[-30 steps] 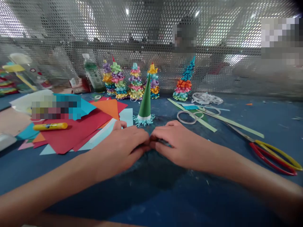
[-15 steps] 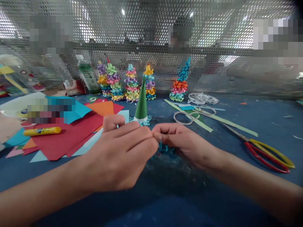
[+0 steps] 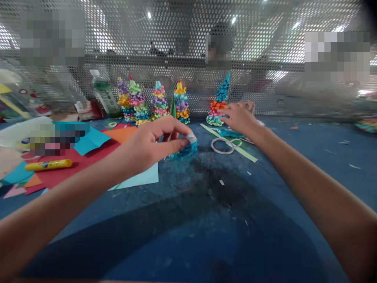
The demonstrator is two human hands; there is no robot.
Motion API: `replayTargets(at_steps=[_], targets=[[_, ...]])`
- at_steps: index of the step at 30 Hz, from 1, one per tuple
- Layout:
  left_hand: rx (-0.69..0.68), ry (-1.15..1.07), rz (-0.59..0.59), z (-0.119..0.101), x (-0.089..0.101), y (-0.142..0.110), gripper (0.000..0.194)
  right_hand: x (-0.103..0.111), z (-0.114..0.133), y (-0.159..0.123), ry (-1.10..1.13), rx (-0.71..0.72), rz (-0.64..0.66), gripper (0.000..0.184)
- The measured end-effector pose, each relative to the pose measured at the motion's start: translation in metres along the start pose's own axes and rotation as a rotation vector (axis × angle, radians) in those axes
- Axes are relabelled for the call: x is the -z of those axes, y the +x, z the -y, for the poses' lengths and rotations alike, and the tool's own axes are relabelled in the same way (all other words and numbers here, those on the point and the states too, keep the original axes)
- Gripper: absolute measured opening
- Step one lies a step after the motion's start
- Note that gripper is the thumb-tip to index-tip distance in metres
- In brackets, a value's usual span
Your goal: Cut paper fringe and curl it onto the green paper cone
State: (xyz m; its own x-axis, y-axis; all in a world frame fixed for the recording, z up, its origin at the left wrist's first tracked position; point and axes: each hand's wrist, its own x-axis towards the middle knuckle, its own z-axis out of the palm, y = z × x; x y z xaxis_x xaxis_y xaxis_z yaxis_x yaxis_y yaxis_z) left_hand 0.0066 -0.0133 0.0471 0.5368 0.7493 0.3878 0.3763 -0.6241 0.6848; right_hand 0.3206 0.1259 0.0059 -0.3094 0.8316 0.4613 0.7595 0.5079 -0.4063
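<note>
**One-handed pinch on a curly blue paper bit: what could bite here**

Using the thin, whitish, round ring (image 3: 223, 146) as my landmark, since it's easy to spot on the scuffed dark-blue tabletop (image 3: 188, 232).

Left hand (image 3: 160, 143) is just left of the ring, thumb and forefinger pinched together on a small piece of blue fringed paper (image 3: 192, 147) with a whitish edge (tape maybe, too blurry to tell). That's the piece I'd worry about. Only fingertips have it, so a loose pinch could let it spring open or drop, and squeezing too hard could crush the fringe.

Right hand (image 3: 240, 114) is beyond the ring, fingers parted, nothing visible in them. They overlap the blue, orange and mint curled-paper tree (image 3: 218, 103) behind the ring; can't tell if they touch. A careless sweep could tip the tree, and a dragging wrist could catch the pale-green flat paper strip (image 3: 249, 155) running past the ring.

Then there's the dark-green pointed paper cone (image 3: 172, 108), left of the ring and farther back, mostly hidden behind the left hand. One knuckle bump could knock it over, imo.
</note>
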Motion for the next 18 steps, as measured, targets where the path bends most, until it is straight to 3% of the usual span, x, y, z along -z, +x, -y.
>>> replayTargets(at_steps=[3, 4, 6, 8, 10, 12, 18], targets=[[-0.031, -0.265, 0.062, -0.003, 0.006, -0.002, 0.013, -0.003, 0.045, -0.011, 0.090, 0.024, -0.007, 0.030], [-0.057, -0.330, 0.083, -0.003, 0.008, -0.004, 0.015, -0.002, 0.062, -0.017, 0.160, 0.045, 0.051, 0.033], [-0.093, -0.369, 0.105, -0.001, 0.012, -0.011, 0.018, -0.001, 0.092, -0.033, 0.432, 0.068, 0.297, 0.038], [-0.087, -0.333, 0.087, 0.004, 0.018, -0.019, 0.017, -0.001, 0.109, -0.050, 0.589, -0.042, 0.462, 0.044], [-0.066, -0.283, 0.029, 0.012, 0.026, -0.029, 0.019, -0.005, 0.111, -0.065, 0.686, -0.212, 0.526, 0.053], [-0.053, -0.250, -0.036, 0.021, 0.033, -0.039, 0.027, -0.009, 0.104, -0.076, 0.780, -0.277, 0.529, 0.053], [0.092, -0.293, -0.176, 0.039, 0.041, -0.078, 0.021, -0.020, 0.099, -0.090, 0.905, -0.166, 0.483, 0.025]])
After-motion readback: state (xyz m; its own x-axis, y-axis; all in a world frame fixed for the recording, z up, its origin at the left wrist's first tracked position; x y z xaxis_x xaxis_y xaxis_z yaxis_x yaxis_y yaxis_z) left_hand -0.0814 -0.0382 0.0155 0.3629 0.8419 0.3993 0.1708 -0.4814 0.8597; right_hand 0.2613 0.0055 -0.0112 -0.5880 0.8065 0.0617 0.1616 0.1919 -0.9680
